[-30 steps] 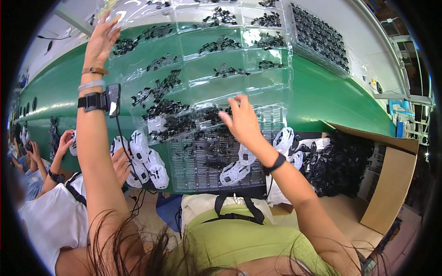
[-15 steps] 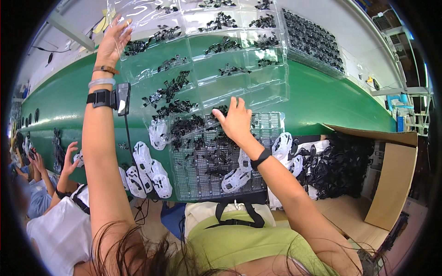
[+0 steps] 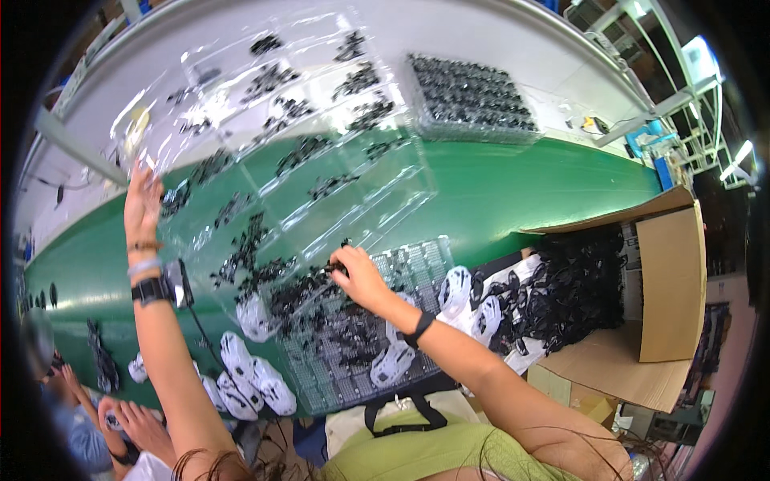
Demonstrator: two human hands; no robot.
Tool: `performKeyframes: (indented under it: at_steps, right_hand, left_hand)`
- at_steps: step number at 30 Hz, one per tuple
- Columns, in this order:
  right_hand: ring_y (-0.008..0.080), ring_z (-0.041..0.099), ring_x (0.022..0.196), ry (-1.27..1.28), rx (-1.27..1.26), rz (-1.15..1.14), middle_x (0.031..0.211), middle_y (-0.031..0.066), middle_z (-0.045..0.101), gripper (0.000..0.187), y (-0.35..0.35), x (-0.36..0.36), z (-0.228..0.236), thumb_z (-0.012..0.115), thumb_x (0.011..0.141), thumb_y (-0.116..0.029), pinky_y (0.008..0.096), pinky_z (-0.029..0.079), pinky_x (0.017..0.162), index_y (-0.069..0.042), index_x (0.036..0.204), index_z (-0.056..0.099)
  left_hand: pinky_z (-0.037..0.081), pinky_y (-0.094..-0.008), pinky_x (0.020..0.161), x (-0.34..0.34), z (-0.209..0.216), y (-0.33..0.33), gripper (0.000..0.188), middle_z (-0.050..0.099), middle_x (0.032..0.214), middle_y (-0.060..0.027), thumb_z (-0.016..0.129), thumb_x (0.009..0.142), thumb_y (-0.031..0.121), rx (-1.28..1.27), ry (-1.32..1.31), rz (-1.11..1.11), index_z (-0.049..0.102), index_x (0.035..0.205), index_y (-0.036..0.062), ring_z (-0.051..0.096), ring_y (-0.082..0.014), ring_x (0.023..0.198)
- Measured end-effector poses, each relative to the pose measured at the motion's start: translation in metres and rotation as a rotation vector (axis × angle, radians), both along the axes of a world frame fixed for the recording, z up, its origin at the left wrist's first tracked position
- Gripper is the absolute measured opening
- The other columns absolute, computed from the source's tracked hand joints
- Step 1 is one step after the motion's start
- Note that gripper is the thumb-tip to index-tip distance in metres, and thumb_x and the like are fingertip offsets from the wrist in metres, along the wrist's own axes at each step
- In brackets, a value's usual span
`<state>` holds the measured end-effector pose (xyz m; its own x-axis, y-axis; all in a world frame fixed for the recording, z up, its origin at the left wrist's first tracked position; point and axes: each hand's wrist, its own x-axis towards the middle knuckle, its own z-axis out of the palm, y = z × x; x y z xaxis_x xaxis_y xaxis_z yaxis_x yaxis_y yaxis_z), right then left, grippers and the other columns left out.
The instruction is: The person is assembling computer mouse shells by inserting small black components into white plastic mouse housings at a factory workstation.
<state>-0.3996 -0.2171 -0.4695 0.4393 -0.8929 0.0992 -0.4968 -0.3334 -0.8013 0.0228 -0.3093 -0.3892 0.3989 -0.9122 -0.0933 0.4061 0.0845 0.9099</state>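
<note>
A large clear plastic tray [image 3: 385, 172] with compartments is held up at a slant over the bench. Clusters of small black parts [image 3: 301, 152] lie in its compartments. My left hand [image 3: 143, 210] is closed on the tray's left edge, fingers partly seen through the glare. By the tray's near edge, my right hand [image 3: 359, 276] has its fingers curled, with small black bits at the fingertips. Beneath lies a grid-like clear tray [image 3: 321, 377], loose black parts scattered on it. White shoe-sole-shaped pieces [image 3: 393, 363] rest on and beside it.
A stack of filled trays [image 3: 473, 100] stands at the back right. On the right, an open cardboard box [image 3: 670, 280] holds many black pieces [image 3: 561, 289]. More white sole-shaped pieces [image 3: 269, 385] lie at the left. A co-worker's hands [image 3: 136, 425] show at lower left.
My view has shifted and turned. My right hand, spread open before, has curled its fingers at the tray's near edge. The left hand still holds the tray.
</note>
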Motion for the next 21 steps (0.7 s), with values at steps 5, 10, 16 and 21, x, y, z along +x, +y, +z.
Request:
performKeyframes:
  at_steps: [5,10,16,21]
  right_hand:
    - [0.0285,0.049,0.075,-0.101,0.080,-0.028,0.077,0.0109,0.052,0.016,0.030,-0.040,0.025,0.062,0.069,-0.006,0.0354,0.040,0.069,-0.004,0.082,0.052]
    - [0.0348,0.051,0.100,0.314,0.113,0.277,0.124,0.0148,0.041,0.052,0.083,-0.065,0.018,0.064,0.075,-0.032,0.0408,0.043,0.085,-0.007,0.117,0.048]
    - [0.0299,0.057,0.092,0.058,-0.007,-0.311,0.103,0.0151,0.054,0.057,0.025,-0.065,0.020,0.064,0.077,-0.027,0.0321,0.044,0.080,0.000,0.121,0.040]
    - [0.0304,0.056,0.090,-0.573,0.811,-0.725,0.111,0.0200,0.047,0.053,-0.057,-0.056,-0.016,0.059,0.083,-0.028,0.0408,0.045,0.079,0.006,0.118,0.037]
  left_hand:
    - [0.044,-0.0234,0.061,0.024,-0.016,0.012,0.033,0.057,0.091,-0.0010,0.057,0.082,0.010,0.020,0.096,0.095,0.049,0.113,0.0056,0.053,-0.0126,0.078]
    - [0.046,-0.0238,0.058,0.030,-0.025,0.017,0.020,0.060,0.088,-0.0065,0.055,0.083,0.008,-0.007,0.164,0.081,0.053,0.101,0.0006,0.056,-0.0137,0.073]
    - [0.046,-0.0251,0.059,0.039,-0.029,0.020,0.021,0.059,0.086,-0.0077,0.055,0.083,0.006,0.039,0.200,0.045,0.053,0.102,-0.0021,0.056,-0.0149,0.072]
    - [0.046,-0.0267,0.062,0.039,-0.044,0.036,0.017,0.059,0.087,-0.0071,0.054,0.081,0.010,0.167,0.158,0.048,0.053,0.095,-0.0003,0.055,-0.0172,0.072]
